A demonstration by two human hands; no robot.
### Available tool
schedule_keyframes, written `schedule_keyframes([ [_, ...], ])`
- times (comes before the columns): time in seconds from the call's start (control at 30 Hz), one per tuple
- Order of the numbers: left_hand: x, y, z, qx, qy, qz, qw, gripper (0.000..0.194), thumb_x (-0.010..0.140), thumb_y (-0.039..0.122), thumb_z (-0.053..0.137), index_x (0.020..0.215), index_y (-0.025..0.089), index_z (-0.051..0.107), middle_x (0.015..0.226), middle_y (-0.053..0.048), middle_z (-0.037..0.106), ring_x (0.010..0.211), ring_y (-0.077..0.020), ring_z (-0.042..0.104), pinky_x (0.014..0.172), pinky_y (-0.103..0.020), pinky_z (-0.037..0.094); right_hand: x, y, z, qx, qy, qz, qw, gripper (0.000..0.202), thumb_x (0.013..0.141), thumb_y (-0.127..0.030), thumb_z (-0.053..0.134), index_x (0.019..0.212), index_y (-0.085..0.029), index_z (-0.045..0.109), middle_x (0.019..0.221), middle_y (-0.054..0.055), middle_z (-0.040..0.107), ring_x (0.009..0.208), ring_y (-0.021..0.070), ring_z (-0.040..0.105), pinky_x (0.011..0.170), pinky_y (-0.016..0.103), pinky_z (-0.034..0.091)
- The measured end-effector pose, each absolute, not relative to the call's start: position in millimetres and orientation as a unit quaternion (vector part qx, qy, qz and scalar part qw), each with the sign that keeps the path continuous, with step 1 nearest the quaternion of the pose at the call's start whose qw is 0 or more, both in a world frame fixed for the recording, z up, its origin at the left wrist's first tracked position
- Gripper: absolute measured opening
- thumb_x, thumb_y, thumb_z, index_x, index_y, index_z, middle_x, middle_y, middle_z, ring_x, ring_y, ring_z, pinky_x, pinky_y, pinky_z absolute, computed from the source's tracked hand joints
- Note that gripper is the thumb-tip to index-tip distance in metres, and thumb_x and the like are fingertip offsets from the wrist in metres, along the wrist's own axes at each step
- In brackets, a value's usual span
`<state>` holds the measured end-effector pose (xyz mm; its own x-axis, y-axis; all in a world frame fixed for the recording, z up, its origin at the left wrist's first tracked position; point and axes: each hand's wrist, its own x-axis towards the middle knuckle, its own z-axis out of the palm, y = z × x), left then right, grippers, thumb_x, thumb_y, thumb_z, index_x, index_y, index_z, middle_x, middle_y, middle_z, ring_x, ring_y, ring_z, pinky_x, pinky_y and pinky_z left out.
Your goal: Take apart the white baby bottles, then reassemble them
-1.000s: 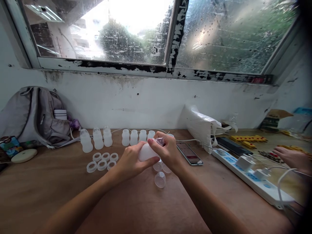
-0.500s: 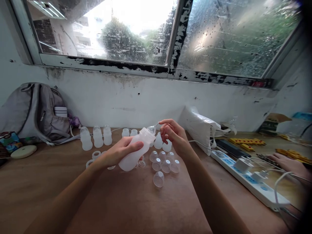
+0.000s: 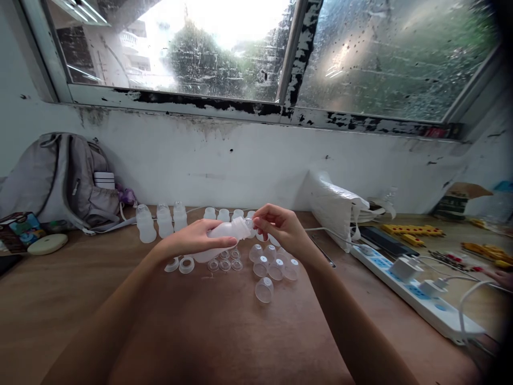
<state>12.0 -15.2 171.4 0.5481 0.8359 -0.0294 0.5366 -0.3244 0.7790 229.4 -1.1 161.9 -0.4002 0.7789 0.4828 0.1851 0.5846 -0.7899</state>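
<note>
A frosted bottle (image 3: 218, 239) lies tilted in my left hand (image 3: 196, 239), its neck pointing right. The fingers of my right hand (image 3: 276, 224) are pinched on the clear nipple (image 3: 250, 224) at the bottle's mouth. Below the bottle are several clear nipples (image 3: 225, 264) and white rings (image 3: 186, 264). Clear domed caps (image 3: 264, 290) stand in a group to the right. Several finished-looking bottles (image 3: 146, 224) stand upright at the left, and more bottles (image 3: 210, 213) stand behind my hands, partly hidden.
A grey backpack (image 3: 52, 176) leans on the wall at the left. A white bag (image 3: 332, 208) and a power strip (image 3: 417, 294) with plugs and cables are at the right. Another person's hand (image 3: 500, 278) shows at the far right edge, near yellow parts (image 3: 412, 231).
The bottle has tipped closer to level in my left hand. My right fingers have closed on the nipple. At the right, the other person's hand has drawn back toward the edge.
</note>
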Motion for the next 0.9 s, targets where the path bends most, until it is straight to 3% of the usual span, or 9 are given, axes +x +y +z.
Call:
schedule_keyframes([
  [0.13,7,-5,169,0.793,0.426,0.194,0.389,0.033,0.067,0.049,0.056,0.085,0.021,0.058,0.077,0.000,0.057,0.063,-0.0136,0.052,0.051,-0.021,0.035,223,1,157,-0.334,-0.784,0.287,0.437,0.015,0.077,-0.031,0.053,0.079,-0.017,0.057,0.078,0.004,0.059,0.063,0.0108,0.051,0.050,0.022,0.044],
  [0.27,2,-2,164,0.801,0.441,0.176,0.363,0.042,0.064,0.048,0.057,0.099,0.024,0.056,0.084,0.000,0.059,0.066,-0.0149,0.054,0.053,-0.022,0.036,217,2,152,-0.354,-0.807,0.217,0.421,0.010,0.078,-0.025,0.052,0.078,-0.019,0.060,0.078,0.002,0.061,0.066,0.0113,0.053,0.055,0.024,0.045],
  [0.47,-5,11,155,0.834,0.460,0.198,0.230,0.045,0.061,0.050,0.058,0.097,0.023,0.059,0.097,-0.002,0.057,0.083,-0.0189,0.054,0.062,-0.023,0.041,219,5,149,-0.372,-0.801,0.145,0.446,0.010,0.078,-0.020,0.051,0.081,-0.020,0.060,0.081,0.002,0.064,0.069,0.0119,0.057,0.058,0.024,0.045],
  [0.67,-22,40,135,0.767,0.582,0.258,0.078,0.043,0.065,0.049,0.055,0.095,0.018,0.058,0.090,-0.006,0.061,0.080,-0.0225,0.056,0.064,-0.027,0.041,218,7,148,-0.384,-0.802,0.113,0.444,0.010,0.077,-0.017,0.052,0.080,-0.020,0.061,0.081,0.000,0.065,0.066,0.0109,0.057,0.057,0.023,0.044],
  [0.9,-27,76,100,0.699,0.677,0.232,0.008,0.041,0.070,0.042,0.056,0.102,0.017,0.055,0.097,-0.010,0.063,0.089,-0.0271,0.057,0.070,-0.029,0.041,216,12,143,-0.394,-0.809,0.108,0.423,0.010,0.077,-0.020,0.052,0.080,-0.021,0.061,0.079,0.000,0.064,0.065,0.0120,0.056,0.057,0.025,0.044],
])
